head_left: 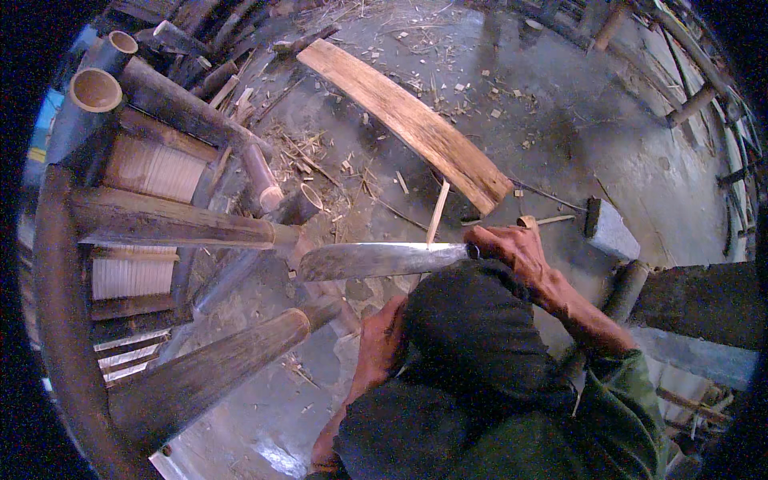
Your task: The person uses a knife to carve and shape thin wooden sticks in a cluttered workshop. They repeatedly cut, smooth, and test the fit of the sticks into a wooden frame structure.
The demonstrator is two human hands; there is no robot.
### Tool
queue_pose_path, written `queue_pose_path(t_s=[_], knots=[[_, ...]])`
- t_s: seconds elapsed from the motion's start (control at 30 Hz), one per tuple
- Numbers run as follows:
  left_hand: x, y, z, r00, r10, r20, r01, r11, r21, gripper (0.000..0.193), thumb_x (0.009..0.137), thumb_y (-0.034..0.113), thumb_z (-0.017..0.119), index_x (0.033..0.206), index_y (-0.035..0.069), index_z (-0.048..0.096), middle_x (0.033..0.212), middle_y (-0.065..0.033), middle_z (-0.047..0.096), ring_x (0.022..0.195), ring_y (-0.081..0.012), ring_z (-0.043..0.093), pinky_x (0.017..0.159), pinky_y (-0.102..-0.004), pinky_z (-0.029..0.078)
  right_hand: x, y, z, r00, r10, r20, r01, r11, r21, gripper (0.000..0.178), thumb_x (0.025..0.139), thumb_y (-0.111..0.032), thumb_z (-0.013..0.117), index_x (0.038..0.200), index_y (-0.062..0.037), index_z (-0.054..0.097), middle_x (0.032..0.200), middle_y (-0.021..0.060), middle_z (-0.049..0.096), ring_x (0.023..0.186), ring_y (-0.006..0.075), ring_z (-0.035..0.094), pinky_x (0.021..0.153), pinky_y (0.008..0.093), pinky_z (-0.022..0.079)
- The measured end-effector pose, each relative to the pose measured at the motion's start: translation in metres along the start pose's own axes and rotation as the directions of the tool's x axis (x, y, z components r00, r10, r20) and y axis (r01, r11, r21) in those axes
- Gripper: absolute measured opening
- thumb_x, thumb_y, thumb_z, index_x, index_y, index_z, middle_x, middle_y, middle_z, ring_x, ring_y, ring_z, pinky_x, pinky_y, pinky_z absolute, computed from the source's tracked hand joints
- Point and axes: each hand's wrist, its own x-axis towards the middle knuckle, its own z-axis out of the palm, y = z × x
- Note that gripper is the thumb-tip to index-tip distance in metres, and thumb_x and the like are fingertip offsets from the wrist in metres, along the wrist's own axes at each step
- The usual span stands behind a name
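My right hand [512, 250] grips the handle of a broad steel blade [376, 261] that points left, its tip touching the cut end of a bamboo pole [172, 220] lying sideways. My left hand [376, 344] rests low against my dark-trousered knee [472, 336], close to the end of a second, thicker bamboo pole [212, 372]; whether it holds anything is hidden. A thin bamboo splinter [437, 212] stands up just behind the blade.
A bamboo frame with slatted panels [148, 168] fills the left. A long curved wooden plank [408, 120] lies on the concrete floor among chips and shavings. A grey stone block [610, 230] sits right of my hand. Bamboo railing [696, 100] runs along the far right.
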Motion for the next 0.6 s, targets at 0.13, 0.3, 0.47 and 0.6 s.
queue_pose_path(t_s=[0.13, 0.3, 0.47, 0.6], knots=[[-0.023, 0.020, -0.018, 0.981, -0.177, 0.078, 0.184, 0.979, -0.086, 0.027, 0.096, 0.025, 0.046, 0.101, 0.003, 0.062, 0.073, -0.0087, 0.061, 0.067, -0.0200, 0.059, 0.061, -0.0339, 0.046, -0.013, 0.005, -0.007, 0.997, -0.035, -0.064, 0.030, 0.997, -0.077, 0.016, 0.074, -0.020, 0.057, 0.088, -0.0135, 0.055, 0.068, 0.0086, 0.058, 0.063, 0.0298, 0.059, 0.056, 0.0398, 0.043], [-0.054, 0.009, -0.026, 0.990, -0.134, -0.043, 0.134, 0.991, -0.007, 0.027, 0.095, 0.026, 0.050, 0.100, 0.003, 0.063, 0.072, -0.0097, 0.063, 0.066, -0.0209, 0.059, 0.059, -0.0329, 0.045, -0.026, 0.007, -0.015, 0.997, 0.081, -0.002, -0.080, 0.987, -0.138, 0.017, 0.072, -0.023, 0.058, 0.086, -0.0137, 0.054, 0.067, 0.0072, 0.056, 0.063, 0.0287, 0.059, 0.056, 0.0395, 0.044], [-0.052, -0.021, -0.021, 0.944, -0.309, -0.117, 0.324, 0.935, 0.142, 0.031, 0.093, 0.030, 0.052, 0.098, 0.002, 0.063, 0.075, -0.0100, 0.064, 0.066, -0.0224, 0.059, 0.061, -0.0349, 0.046, -0.015, 0.021, -0.023, 0.996, 0.038, 0.078, -0.032, 0.996, -0.079, 0.014, 0.077, -0.025, 0.056, 0.087, -0.0151, 0.055, 0.072, 0.0071, 0.061, 0.069, 0.0292, 0.062, 0.060, 0.0426, 0.045], [-0.029, -0.016, -0.015, 0.919, -0.391, -0.053, 0.393, 0.918, 0.047, 0.030, 0.093, 0.029, 0.051, 0.097, 0.001, 0.063, 0.079, -0.0117, 0.065, 0.070, -0.0252, 0.061, 0.065, -0.0386, 0.048, -0.005, 0.042, -0.011, 0.983, 0.104, 0.153, -0.095, 0.994, -0.060, 0.018, 0.072, -0.026, 0.058, 0.086, -0.0152, 0.054, 0.065, 0.0061, 0.057, 0.065, 0.0286, 0.061, 0.055, 0.0415, 0.043]])
